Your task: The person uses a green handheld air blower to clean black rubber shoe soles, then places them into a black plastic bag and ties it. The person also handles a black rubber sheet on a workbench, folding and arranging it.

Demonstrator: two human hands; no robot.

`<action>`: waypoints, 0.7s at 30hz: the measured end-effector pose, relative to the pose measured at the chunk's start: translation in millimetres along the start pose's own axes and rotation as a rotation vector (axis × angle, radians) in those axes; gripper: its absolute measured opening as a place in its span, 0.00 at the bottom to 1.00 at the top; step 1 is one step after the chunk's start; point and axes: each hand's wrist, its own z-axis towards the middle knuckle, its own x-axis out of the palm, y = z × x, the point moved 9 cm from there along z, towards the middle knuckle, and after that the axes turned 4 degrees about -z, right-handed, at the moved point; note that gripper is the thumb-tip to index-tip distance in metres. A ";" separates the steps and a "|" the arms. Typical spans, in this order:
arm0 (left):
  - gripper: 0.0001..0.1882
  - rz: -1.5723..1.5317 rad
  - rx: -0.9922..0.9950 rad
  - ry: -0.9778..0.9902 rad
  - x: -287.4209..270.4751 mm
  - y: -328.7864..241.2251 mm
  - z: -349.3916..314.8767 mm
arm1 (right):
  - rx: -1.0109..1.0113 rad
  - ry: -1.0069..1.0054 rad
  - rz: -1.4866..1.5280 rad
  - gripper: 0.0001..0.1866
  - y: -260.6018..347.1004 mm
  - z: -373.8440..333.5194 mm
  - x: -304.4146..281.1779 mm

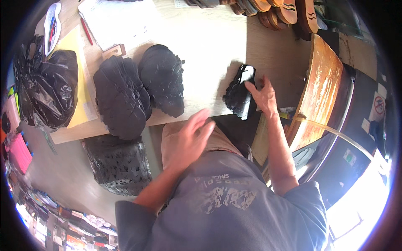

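At the right part of the table stands a small stack of thin black cut pieces (239, 92), its top glossy in the light. My right hand (264, 97) is at its right side, thumb touching the stack and fingers stretched out apart. Near the table's front edge my left hand (194, 136) hovers with fingers apart and slightly blurred, holding nothing. To its left are two larger piles of black, roughly sole-shaped pieces: a left pile (119, 96) that reaches over the table edge, and a right pile (161, 77) leaning close to it.
A black plastic bag (52, 88) lies at the left on yellow sheets. Papers (119, 21), a red pen (86, 31) and a small wooden block (114, 51) lie farther back. Brown sandal soles (289, 12) crowd the far right. A worn wooden board (320, 83) borders the right side; a black crate (119, 165) stands below.
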 end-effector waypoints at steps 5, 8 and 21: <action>0.41 0.239 -0.061 0.028 71.4 52.0 100.2 | 0.120 0.288 0.206 0.40 -28.7 -1.7 27.2; 0.39 0.410 0.015 -0.019 76.2 66.1 115.2 | 0.152 0.311 0.338 0.37 -28.8 -1.8 27.5; 0.28 0.576 0.216 -0.079 65.5 51.9 105.3 | 0.009 0.307 0.319 0.40 -0.5 -16.4 20.8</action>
